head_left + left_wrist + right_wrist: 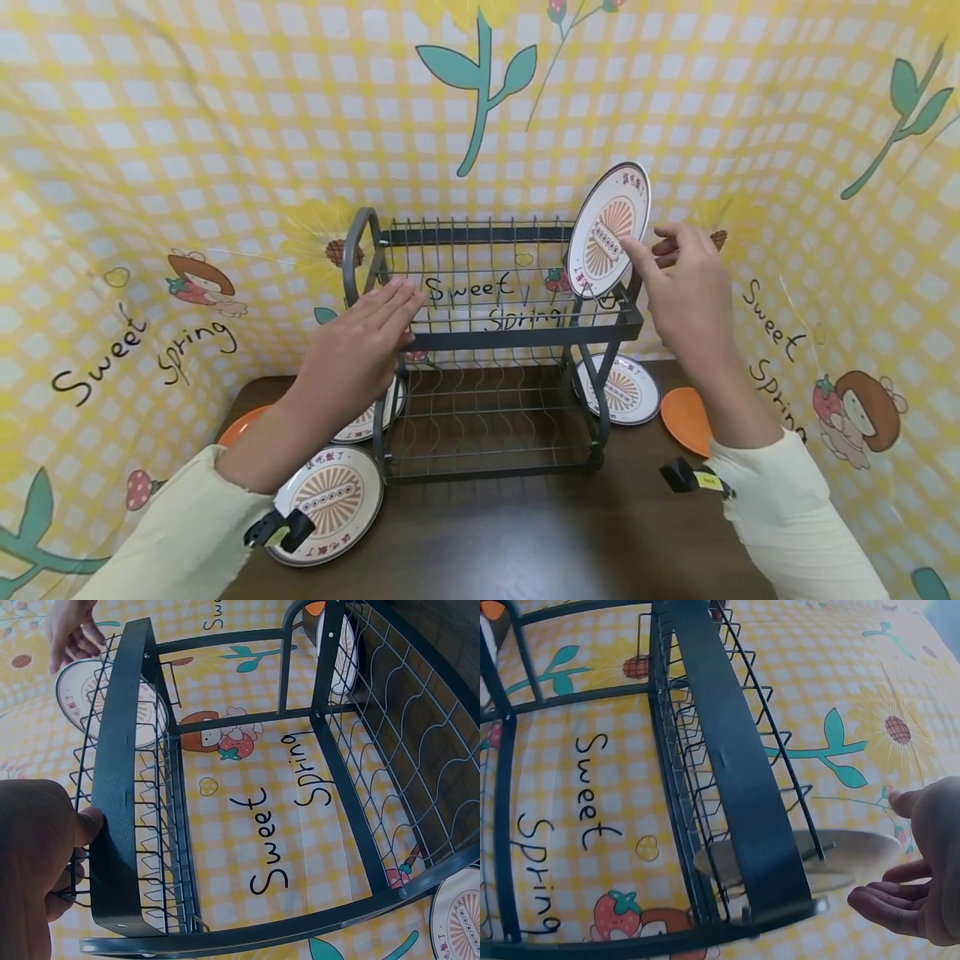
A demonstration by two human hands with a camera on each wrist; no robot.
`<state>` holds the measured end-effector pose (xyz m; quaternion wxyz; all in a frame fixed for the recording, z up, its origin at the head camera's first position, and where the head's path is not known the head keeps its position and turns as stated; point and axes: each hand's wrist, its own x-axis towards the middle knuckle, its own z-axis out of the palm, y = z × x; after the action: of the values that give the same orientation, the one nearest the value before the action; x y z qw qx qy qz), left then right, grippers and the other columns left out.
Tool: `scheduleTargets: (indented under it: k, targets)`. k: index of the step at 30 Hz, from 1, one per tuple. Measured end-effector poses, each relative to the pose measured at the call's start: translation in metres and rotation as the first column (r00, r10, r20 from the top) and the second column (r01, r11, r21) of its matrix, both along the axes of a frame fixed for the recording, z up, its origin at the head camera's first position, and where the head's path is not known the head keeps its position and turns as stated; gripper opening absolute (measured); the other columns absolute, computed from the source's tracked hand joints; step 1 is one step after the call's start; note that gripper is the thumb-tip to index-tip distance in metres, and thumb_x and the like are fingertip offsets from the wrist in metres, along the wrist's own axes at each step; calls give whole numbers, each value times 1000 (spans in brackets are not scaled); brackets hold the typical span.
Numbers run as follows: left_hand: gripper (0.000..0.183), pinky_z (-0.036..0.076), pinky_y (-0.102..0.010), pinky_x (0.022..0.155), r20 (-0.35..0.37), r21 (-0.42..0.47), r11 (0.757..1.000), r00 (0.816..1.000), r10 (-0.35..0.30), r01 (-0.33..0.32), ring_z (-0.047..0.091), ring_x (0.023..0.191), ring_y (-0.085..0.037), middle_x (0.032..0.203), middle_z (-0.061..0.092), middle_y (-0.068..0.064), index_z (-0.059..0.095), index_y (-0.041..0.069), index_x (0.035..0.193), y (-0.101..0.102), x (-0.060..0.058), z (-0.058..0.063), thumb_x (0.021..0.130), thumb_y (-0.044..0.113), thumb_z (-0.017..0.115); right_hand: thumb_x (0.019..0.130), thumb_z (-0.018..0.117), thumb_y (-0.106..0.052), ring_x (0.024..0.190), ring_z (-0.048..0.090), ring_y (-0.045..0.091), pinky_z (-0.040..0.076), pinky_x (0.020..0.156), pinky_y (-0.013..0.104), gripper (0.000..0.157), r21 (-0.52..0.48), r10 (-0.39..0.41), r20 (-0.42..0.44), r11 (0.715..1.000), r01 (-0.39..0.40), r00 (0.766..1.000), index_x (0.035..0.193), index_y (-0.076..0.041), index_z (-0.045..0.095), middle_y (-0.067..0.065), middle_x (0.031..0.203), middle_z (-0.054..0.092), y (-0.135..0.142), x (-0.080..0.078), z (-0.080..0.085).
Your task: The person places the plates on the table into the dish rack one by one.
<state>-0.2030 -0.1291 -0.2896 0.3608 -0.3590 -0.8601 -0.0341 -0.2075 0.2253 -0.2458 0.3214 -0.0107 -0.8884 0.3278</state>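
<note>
A two-tier dark metal dish rack (517,337) stands on the brown table. My left hand (358,337) holds the left end of its upper front rail, fingers lying over the top and thumb (88,826) against the rail's face. One white plate (609,229) with an orange sunburst print stands tilted on edge in the upper tier's right end. Beside that plate is my right hand (686,292), thumb and fingers spread around its outer edge. In the right wrist view a gap shows between the fingers (889,900) and the plate (847,844).
Printed plates lie left of the rack, one in front (333,504) and one partly hidden behind it (362,425). Another printed plate (626,392) lies behind the rack's right side, near an orange plate (684,421). A second orange piece (242,425) shows behind my left forearm. Patterned cloth (247,150) surrounds the table.
</note>
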Motion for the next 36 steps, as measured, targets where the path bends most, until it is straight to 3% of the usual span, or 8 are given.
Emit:
scheduleTargets:
  k: [6, 10, 14, 18, 21, 30, 33, 36]
  targets:
    - [47, 41, -41, 111, -1, -7, 1000, 1000, 5, -5, 52, 129, -29, 137, 55, -16, 54, 1, 135, 0, 1, 0, 90, 10, 65, 90, 63, -46, 97, 62, 28, 53, 85, 46, 51, 144, 103, -53, 985, -95, 993, 116, -2, 63, 13, 107, 60, 21, 15, -21]
    - [48, 41, -42, 111, -2, -1, 1000, 1000, -5, 5, 52, 129, -30, 137, 54, -16, 53, 1, 136, 0, 1, 1, 90, 10, 65, 84, 75, -31, 94, 63, 31, 52, 87, 50, 46, 332, 213, -87, 927, -173, 973, 118, -2, 64, 13, 117, 63, 33, 19, -41]
    - [48, 40, -42, 111, 2, 2, 1000, 1000, -11, 11, 51, 130, -30, 138, 54, -16, 53, 1, 136, 0, 1, 2, 90, 10, 64, 76, 80, -11, 102, 67, 30, 55, 87, 43, 46, 464, 355, -168, 852, -244, 920, 119, -2, 67, 12, 128, 63, 42, 17, -61]
    - [47, 40, -42, 111, 2, 14, 1000, 1000, -4, 4, 51, 130, -30, 137, 54, -16, 54, 1, 135, -2, 3, 0, 90, 9, 64, 72, 80, 0, 111, 65, 28, 50, 93, 18, 41, 491, 461, -247, 818, -300, 852, 112, -2, 71, 9, 127, 65, 44, 11, -76]
    - [47, 41, -42, 110, -6, 29, 1000, 1000, -4, 4, 52, 129, -29, 137, 55, -15, 54, 2, 135, -3, 4, -2, 90, 9, 65, 73, 79, 2, 109, 66, 27, 41, 99, 7, 38, 475, 488, -284, 820, -321, 826, 110, -1, 72, 9, 124, 66, 44, 7, -84]
    - [56, 36, -45, 114, -31, 21, 1000, 1000, 1, 0, 40, 138, -31, 147, 43, -18, 43, -2, 142, 0, 2, -12, 91, 7, 63, 72, 80, -1, 101, 70, 26, 43, 95, 6, 29, 405, 431, -362, 871, -277, 827, 101, -2, 76, 10, 111, 71, 40, 4, -87]
    - [56, 33, -48, 115, -84, 57, 997, 995, -53, 58, 34, 141, -35, 151, 35, -21, 39, -7, 143, 2, 7, -18, 91, 4, 58, 74, 79, 0, 101, 70, 25, 46, 93, 8, 25, 353, 432, -376, 885, -304, 820, 99, -2, 76, 12, 109, 71, 37, 3, -87]
    - [47, 34, -49, 114, -153, 124, 972, 972, -178, 197, 40, 136, -40, 148, 38, -25, 43, -11, 138, 5, 19, -28, 92, 0, 47, 75, 78, 1, 102, 69, 25, 48, 92, 10, 24, 321, 429, -388, 892, -317, 815, 99, -2, 76, 13, 109, 71, 36, 3, -88]
